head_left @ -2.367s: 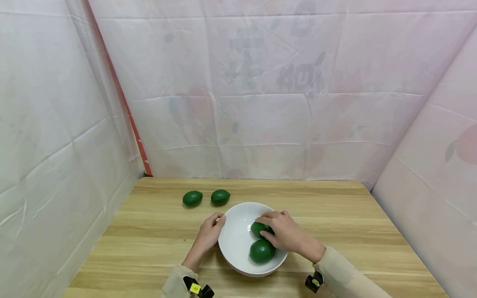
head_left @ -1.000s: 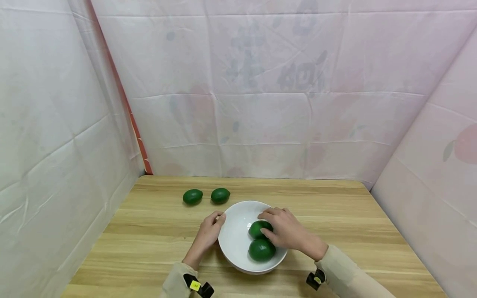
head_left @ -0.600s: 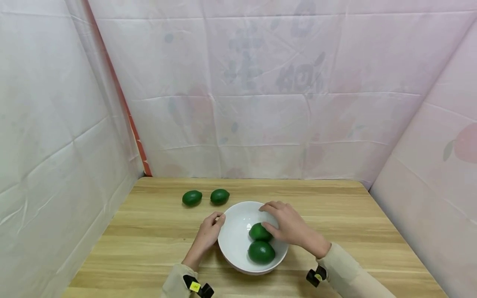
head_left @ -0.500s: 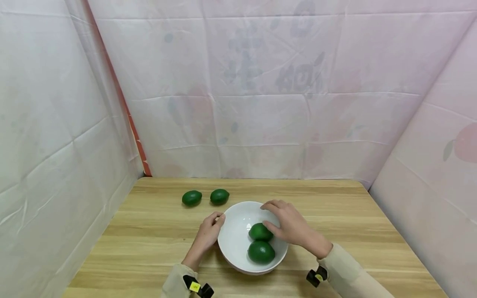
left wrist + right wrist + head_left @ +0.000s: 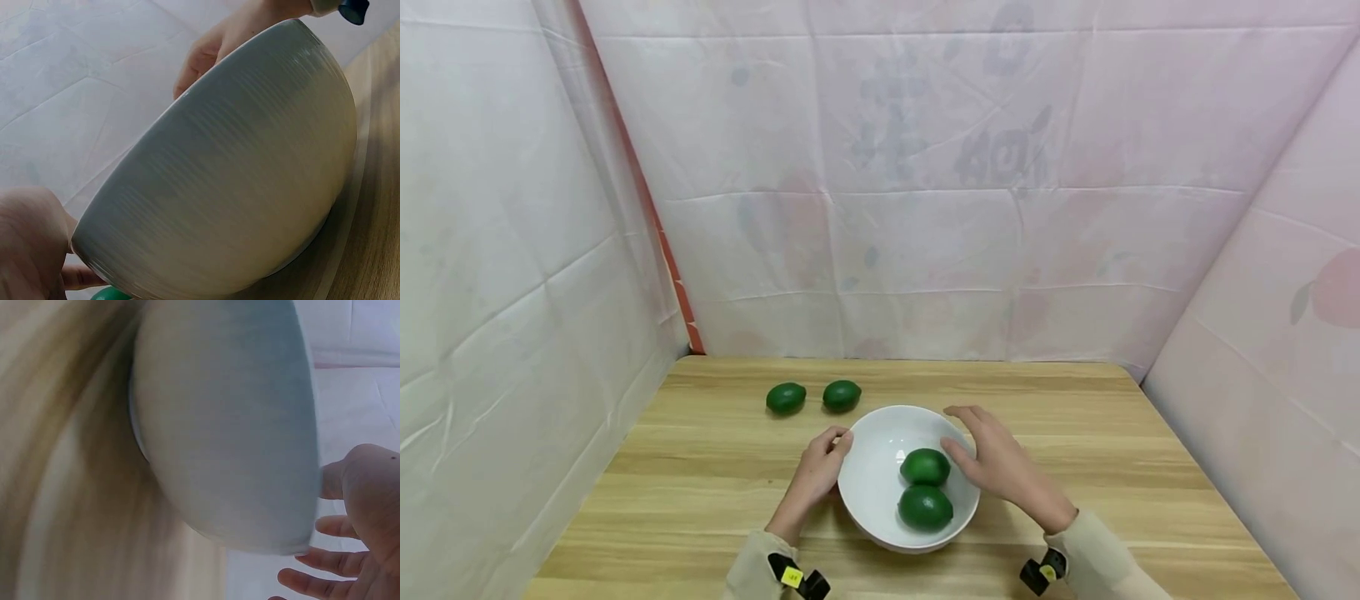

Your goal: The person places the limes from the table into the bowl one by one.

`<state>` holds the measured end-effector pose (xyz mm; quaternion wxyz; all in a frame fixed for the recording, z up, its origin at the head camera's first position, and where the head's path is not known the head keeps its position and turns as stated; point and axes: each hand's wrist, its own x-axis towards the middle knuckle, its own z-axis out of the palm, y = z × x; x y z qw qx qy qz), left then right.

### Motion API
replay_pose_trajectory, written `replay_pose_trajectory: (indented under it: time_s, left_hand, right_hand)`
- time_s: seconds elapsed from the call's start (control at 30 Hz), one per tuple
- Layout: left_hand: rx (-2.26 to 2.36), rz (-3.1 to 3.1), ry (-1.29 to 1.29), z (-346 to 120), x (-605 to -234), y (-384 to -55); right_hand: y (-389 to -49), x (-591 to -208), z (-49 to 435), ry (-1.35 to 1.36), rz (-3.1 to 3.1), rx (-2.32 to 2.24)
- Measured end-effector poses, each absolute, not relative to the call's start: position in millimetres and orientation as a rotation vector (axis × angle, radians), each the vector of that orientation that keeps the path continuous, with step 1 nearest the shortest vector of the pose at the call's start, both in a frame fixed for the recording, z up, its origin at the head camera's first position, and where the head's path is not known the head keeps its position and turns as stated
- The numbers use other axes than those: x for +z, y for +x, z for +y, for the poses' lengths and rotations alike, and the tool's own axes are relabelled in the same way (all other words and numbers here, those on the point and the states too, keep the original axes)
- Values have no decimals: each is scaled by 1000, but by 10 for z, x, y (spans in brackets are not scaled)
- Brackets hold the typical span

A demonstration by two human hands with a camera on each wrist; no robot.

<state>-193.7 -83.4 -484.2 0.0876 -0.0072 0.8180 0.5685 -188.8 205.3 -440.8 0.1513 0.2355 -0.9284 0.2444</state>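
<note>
The bowl [image 5: 867,479] stands upright on the table [image 5: 1075,433], near side, approx. in the middle, w/ two limes inside: one farther [image 5: 925,467] and one nearer [image 5: 925,507], both toward its right half and seemingly in contact. L hand [image 5: 822,471] grips the left rim, its thumb and bent fingers pinching the wall. R hand [image 5: 997,461] is at the right rim and holds nothing; fingers are spread, thumb well apart from them. If this thumb touches the rim, I cannot tell. Main risk, in my opinion: R thumb may catch the rim if the hand lifts carelessly, and then the bowl can tilt or slide, bc only the left side is held. Also, if L hand pulls too strongly, both limes could roll across the smooth inside and knock against the wall. Outside, the left lime [image 5: 786,398] and the right lime [image 5: 842,396] lie on the table at the far left, w/ nothing visible to stop them; the right one is near the bowl, so a push of the bowl to far left might set it rolling.
</note>
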Motion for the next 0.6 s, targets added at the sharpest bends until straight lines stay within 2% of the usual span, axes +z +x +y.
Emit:
replay_pose_trajectory:
  time_s: [0.6]
  left_hand:
    - [1703,2438,-9,-827,-4838,-1919]
  right_hand:
    - [-1746,-4604,1978,204,-2783,1171]
